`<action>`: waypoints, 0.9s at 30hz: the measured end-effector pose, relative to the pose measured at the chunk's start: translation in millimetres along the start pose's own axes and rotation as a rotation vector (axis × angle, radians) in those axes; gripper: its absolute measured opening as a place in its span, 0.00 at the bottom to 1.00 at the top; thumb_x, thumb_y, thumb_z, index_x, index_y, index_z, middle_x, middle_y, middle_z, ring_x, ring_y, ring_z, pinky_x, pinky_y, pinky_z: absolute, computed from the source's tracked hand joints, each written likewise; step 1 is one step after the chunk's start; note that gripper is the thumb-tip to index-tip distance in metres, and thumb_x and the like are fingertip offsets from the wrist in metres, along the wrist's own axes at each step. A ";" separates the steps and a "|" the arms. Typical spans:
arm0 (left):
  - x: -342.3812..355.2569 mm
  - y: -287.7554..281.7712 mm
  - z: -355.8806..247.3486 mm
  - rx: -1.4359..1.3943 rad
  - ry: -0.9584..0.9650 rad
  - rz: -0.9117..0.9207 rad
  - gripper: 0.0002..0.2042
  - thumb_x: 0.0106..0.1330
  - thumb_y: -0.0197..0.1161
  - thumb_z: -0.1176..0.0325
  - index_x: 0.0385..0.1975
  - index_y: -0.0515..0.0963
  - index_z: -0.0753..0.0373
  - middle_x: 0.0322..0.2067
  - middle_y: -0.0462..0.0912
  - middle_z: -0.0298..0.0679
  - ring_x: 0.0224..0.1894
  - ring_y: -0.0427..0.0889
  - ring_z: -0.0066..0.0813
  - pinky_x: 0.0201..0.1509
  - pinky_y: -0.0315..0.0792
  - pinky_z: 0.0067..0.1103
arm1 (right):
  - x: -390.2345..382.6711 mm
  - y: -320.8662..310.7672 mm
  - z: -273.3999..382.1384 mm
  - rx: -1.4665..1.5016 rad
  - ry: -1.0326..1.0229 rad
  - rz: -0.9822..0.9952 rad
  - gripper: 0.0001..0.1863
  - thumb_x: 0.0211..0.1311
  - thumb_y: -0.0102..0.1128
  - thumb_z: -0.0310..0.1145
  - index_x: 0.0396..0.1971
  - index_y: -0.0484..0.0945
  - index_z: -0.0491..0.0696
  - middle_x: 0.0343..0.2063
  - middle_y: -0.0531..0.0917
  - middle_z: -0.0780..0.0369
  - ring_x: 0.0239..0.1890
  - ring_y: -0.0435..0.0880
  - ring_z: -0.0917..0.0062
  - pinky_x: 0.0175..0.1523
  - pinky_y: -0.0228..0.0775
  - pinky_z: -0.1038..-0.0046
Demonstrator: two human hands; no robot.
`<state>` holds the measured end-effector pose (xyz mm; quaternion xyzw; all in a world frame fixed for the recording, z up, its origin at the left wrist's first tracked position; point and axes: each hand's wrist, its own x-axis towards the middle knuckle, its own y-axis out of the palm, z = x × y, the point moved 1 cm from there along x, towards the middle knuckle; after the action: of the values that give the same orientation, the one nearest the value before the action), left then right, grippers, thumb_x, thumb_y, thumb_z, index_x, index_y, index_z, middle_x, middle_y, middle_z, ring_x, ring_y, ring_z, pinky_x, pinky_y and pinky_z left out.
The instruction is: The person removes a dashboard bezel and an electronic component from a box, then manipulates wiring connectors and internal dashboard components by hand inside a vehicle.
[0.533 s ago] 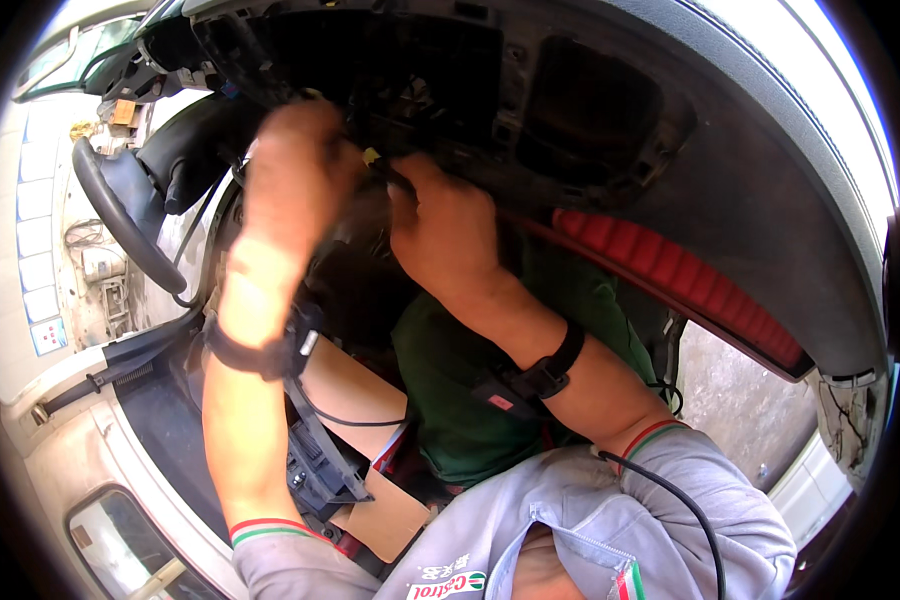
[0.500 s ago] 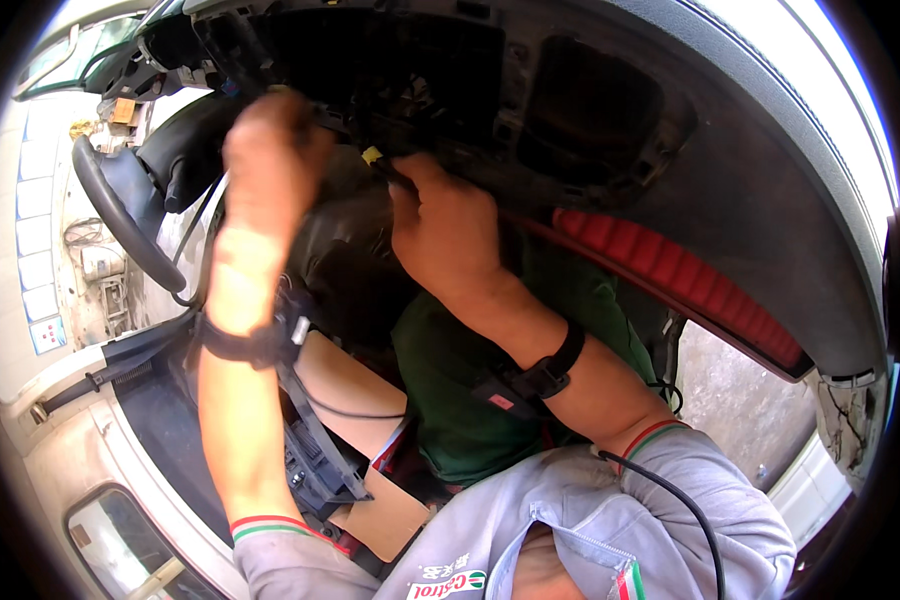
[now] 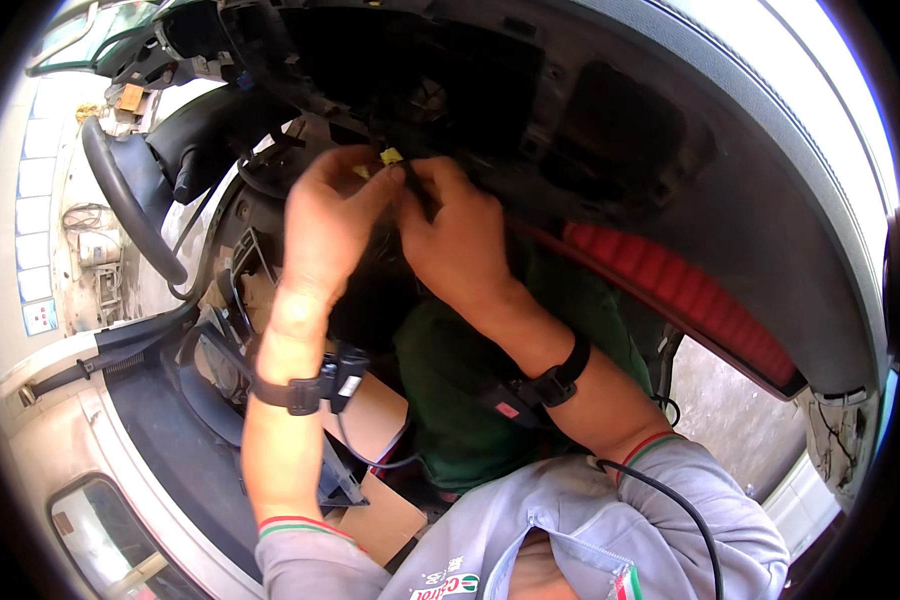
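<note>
under a car's stripped dashboard (image 3: 530,110), upper centre of the frame, left hand (image 3: 330,225) and right hand (image 3: 455,240) meet, fingers pinched narrow on a small yellow connector (image 3: 391,156). tugging hard could snap its clip or wires, i judge.

Both hands crowded under dashboard underside (image 3: 530,110) — little room above. Steering wheel (image 3: 130,200) blocks the left side. Red-ribbed panel (image 3: 680,290) closes the right. Open gap below the forearms, toward cardboard (image 3: 375,420) — dangling black cable (image 3: 370,455) crosses it.
</note>
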<state>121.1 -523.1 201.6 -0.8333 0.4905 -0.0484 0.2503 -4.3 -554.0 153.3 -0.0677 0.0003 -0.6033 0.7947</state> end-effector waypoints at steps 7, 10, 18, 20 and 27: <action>-13.6 23.2 20.1 -0.729 -0.103 0.065 0.16 0.70 0.61 0.72 0.54 0.75 0.74 0.44 0.83 0.41 0.44 0.81 0.24 0.51 0.74 0.19 | 3.9 -7.7 4.6 -0.010 -0.153 -0.002 0.07 0.64 0.58 0.29 0.40 0.79 0.43 0.26 0.83 0.49 0.29 0.85 0.55 0.33 0.76 0.62; -16.4 31.4 22.4 -0.730 -0.070 -0.001 0.17 0.69 0.61 0.72 0.54 0.75 0.74 0.45 0.83 0.41 0.44 0.81 0.25 0.51 0.74 0.19 | 5.9 -11.4 5.6 -0.123 -0.233 0.012 0.06 0.66 0.57 0.28 0.39 0.79 0.43 0.27 0.84 0.50 0.31 0.85 0.54 0.33 0.76 0.62; -18.6 60.5 15.7 -0.464 0.015 -0.281 0.12 0.70 0.60 0.76 0.50 0.77 0.74 0.39 0.84 0.39 0.38 0.80 0.18 0.43 0.74 0.15 | 10.8 -30.3 27.6 -0.337 -0.431 -0.010 0.04 0.61 0.62 0.26 0.34 0.79 0.43 0.28 0.84 0.52 0.30 0.84 0.56 0.34 0.76 0.63; -15.7 63.7 19.6 -0.493 0.057 -0.304 0.11 0.66 0.62 0.73 0.45 0.78 0.70 0.34 0.84 0.43 0.33 0.81 0.25 0.38 0.73 0.20 | 23.5 -38.5 39.2 -0.406 -0.533 -0.031 0.04 0.58 0.63 0.25 0.33 0.80 0.42 0.27 0.84 0.53 0.29 0.85 0.58 0.34 0.77 0.64; -17.5 78.7 32.0 -0.325 0.281 -0.465 0.09 0.60 0.63 0.78 0.40 0.77 0.69 0.34 0.81 0.46 0.35 0.80 0.40 0.40 0.73 0.28 | 48.3 -38.7 49.7 -0.579 -0.447 0.215 0.06 0.57 0.63 0.24 0.34 0.80 0.40 0.28 0.84 0.52 0.30 0.85 0.59 0.36 0.77 0.65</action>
<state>60.1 -527.5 140.1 -0.9374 0.3178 -0.1399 0.0260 -24.3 -605.2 210.7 -0.4190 0.0043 -0.4615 0.7819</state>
